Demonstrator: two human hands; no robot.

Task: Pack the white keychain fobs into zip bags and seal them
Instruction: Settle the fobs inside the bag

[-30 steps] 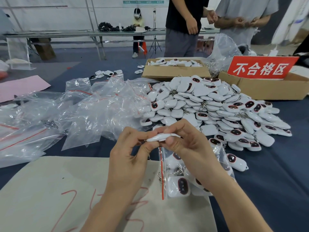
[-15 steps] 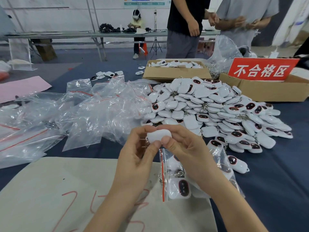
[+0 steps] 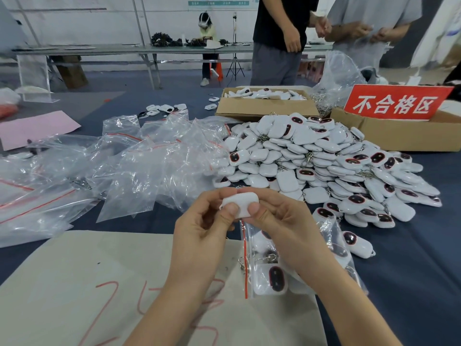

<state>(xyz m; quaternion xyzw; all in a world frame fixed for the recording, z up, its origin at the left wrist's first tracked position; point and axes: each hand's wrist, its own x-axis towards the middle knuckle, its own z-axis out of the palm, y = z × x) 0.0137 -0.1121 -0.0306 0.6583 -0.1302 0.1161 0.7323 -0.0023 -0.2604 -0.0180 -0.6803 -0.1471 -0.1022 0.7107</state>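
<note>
Both hands up in front, above the near edge of the counter (image 3: 411, 270). Left hand (image 3: 199, 228) and right hand (image 3: 282, 228) together pinch one white fob (image 3: 242, 203), with the thumbs on the near face and the fingers curled behind it. The plain white side faces the camera; its key ring is not visible.

Below the right wrist lies a part-filled zip bag (image 3: 262, 288), flat, partly on the beige sheet (image 3: 87, 270) and partly on the counter. Its red zip line runs along its left edge. Cannot tell if the mouth is open.

The big pile of fobs (image 3: 324, 166) sits beyond the hands to the right, and a heap of empty zip bags (image 3: 149, 166) to the left. A cardboard box (image 3: 264, 109) with more fobs and a red sign (image 3: 396, 102) stand at the back.

Handling, judged:
- Fob: looks like a light, rigid plastic shell, smooth and rounded, so likely a bit slippery. Pinch it across the flat faces or by the short edges. Not fragile, though the glossy dark window probably scuffs.
- Rings and chains in the pile look tangled, so lift fobs one at a time.
- Bag: thin, limp film that crinkles and collapses. Hold it at the zip lips to keep the mouth wide, then run a pinch along the red strip to seal.
- The bagged fobs' weight may drag the film, so support it from beneath.
</note>
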